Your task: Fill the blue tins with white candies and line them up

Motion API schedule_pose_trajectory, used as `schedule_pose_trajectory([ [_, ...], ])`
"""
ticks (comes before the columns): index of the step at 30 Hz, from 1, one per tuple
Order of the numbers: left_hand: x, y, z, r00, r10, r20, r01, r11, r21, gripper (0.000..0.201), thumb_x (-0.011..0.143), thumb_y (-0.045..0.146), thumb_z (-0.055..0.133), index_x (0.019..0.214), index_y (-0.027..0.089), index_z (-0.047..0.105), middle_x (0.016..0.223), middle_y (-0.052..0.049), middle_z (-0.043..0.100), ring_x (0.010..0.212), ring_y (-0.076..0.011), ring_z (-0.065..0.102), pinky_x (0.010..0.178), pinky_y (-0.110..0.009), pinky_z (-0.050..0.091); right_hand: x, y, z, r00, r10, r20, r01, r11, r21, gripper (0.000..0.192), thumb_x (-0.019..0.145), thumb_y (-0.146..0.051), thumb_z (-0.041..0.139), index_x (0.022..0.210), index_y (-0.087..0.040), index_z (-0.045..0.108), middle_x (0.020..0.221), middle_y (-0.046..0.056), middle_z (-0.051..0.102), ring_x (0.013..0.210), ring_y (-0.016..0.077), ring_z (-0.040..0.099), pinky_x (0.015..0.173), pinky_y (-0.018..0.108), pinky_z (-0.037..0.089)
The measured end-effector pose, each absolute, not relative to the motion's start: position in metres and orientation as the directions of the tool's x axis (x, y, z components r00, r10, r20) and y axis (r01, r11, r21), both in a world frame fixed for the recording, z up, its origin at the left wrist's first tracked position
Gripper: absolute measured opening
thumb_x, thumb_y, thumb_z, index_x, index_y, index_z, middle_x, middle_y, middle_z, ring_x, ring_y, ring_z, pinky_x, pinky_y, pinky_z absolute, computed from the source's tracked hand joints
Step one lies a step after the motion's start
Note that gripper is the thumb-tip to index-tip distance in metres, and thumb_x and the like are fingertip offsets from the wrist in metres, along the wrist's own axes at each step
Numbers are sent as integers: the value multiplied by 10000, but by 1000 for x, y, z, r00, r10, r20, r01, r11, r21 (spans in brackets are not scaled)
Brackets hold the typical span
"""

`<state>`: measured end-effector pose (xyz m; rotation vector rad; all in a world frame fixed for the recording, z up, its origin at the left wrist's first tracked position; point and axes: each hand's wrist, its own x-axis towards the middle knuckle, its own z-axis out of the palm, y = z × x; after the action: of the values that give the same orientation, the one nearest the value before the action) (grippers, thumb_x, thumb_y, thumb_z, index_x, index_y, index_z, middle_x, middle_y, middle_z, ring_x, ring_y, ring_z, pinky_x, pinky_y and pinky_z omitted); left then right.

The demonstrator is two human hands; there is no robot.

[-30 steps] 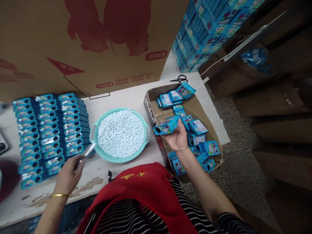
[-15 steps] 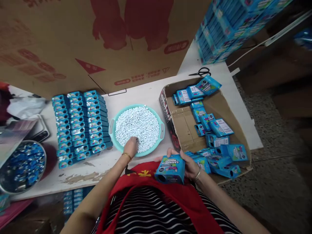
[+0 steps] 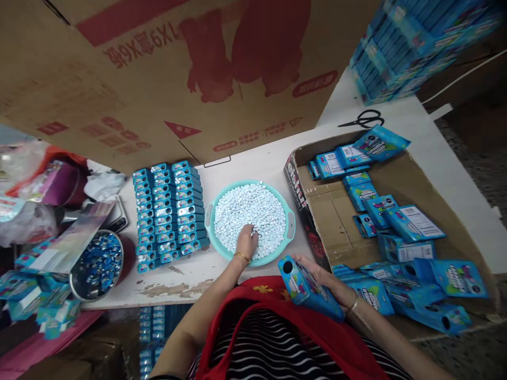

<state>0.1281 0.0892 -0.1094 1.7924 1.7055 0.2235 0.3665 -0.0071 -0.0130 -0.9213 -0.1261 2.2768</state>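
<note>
One blue box (image 3: 307, 287), round-holed at its end, tilts in the right hand (image 3: 325, 279).

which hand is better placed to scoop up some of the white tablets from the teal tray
Left. The left hand already rests on the pile of small white tablets in the round teal plastic tray, fingers down among them. The right hand is beside the tray, occupied holding a blue cardboard box.
</note>
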Motion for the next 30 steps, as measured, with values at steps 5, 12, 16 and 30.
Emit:
schedule_pose_trajectory([
  [5,118,90,-104,144,948,-285,813,51,580,173,875,227,511,1043,199,538,1027,-117,607,994,-253,596,901,-424,482,388,-9,-9,-538,579,-612,-468,-809,-354,511,611,-473,817,1054,-261,676,942,97,719,844,241,700,816,363,529],
  [12,129,106,-94,193,942,-275,781,22,624,199,852,217,544,1047,180,554,1072,-121,621,1030,-238,591,944,-388,468,363,43,-11,-50,857,-512,-320,-499,-805,508,642,-342,826,1083,-267,585,1051,26,672,940,203,627,917,394,490],
  [16,102,115,-58,277,928,-249,734,-37,678,216,849,226,542,1060,181,556,1068,-95,633,1006,-211,591,939,-372,458,352,59,-33,134,972,-194,26,-199,-980,393,699,-339,770,1018,-248,559,955,0,615,902,187,573,895,356,463],
  [30,97,139,74,640,675,-369,753,-452,478,219,904,313,457,1053,196,567,1009,-69,629,924,-207,598,828,-340,475,331,76,-45,-93,977,194,543,213,-812,327,742,-112,507,1053,-209,537,1040,104,597,1007,275,554,894,424,457],
])
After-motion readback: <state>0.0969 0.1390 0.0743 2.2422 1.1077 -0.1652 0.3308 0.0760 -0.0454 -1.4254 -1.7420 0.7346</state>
